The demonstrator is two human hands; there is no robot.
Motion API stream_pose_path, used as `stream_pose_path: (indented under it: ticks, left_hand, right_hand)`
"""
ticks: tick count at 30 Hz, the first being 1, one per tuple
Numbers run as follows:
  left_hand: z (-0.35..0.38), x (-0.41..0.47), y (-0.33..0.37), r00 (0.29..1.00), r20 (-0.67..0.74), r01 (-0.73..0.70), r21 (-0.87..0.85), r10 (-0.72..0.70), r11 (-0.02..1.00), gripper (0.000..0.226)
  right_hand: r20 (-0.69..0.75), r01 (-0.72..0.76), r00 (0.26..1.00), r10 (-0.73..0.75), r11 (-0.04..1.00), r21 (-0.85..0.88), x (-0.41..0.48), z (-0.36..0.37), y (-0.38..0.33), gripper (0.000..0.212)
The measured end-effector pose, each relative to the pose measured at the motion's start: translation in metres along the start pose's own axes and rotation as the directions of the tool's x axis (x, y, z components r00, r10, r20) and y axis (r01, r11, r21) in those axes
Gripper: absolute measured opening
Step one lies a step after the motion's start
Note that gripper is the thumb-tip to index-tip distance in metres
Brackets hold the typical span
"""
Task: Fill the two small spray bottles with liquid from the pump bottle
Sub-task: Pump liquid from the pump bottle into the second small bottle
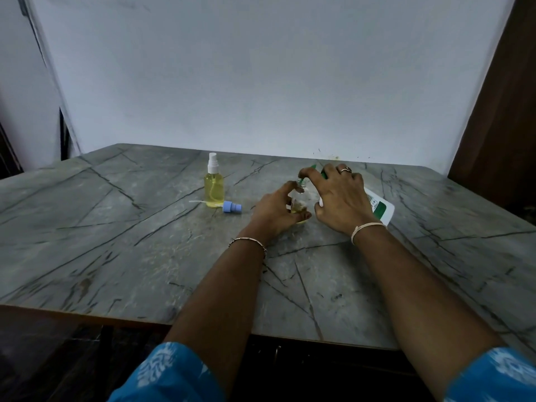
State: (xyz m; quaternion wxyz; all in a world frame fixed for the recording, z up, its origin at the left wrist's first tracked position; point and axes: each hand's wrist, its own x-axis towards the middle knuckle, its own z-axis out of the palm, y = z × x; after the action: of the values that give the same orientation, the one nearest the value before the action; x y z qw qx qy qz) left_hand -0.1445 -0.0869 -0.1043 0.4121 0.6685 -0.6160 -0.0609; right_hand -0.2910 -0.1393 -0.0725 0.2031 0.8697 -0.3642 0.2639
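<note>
left fingers (290,187) curl round the open spray bottle (298,208), upright on the counter (145,256). right fingers (308,172) grip the tilted pump bottle (380,208), nozzle at its mouth. small bottle likely light, smooth, easily tipped: hold at the body. filled spray bottle (214,190) and blue spray head (232,206) sit left of the left fingers

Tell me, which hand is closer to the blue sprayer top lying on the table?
Left. The left hand grips the small bottle just right of the blue sprayer top; the right hand is farther right, on the pump bottle.
</note>
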Motion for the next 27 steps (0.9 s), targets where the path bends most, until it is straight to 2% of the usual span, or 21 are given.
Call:
stream_pose_path:
  ticks: [10,16,19,27]
  left_hand:
    - [0.0007,0.0004,-0.0004,1.0,-0.013,-0.012,0.007,0.013,1.0,0.055]
    - [0.0013,-0.0008,-0.0008,0.999,-0.013,-0.03,0.026,0.03,0.999,0.063]
    - [0.0014,-0.0001,-0.0017,0.999,-0.015,-0.03,0.017,0.03,0.999,0.058]
    - [0.0011,0.0005,-0.0028,1.0,-0.006,-0.006,-0.001,0.006,1.0,0.057]
  right_hand:
    - [0.048,0.001,0.999,-0.001,1.0,0.004,-0.003,-0.0022,0.0069,0.076]
    - [0.036,-0.011,0.999,0.01,1.0,0.029,-0.0007,-0.0043,0.0004,0.065]
    - [0.018,-0.012,1.0,0.011,0.999,0.031,0.0003,-0.004,-0.001,0.063]
    - [0.061,-0.001,0.998,-0.001,1.0,0.018,-0.0038,-0.0036,0.0043,0.074]
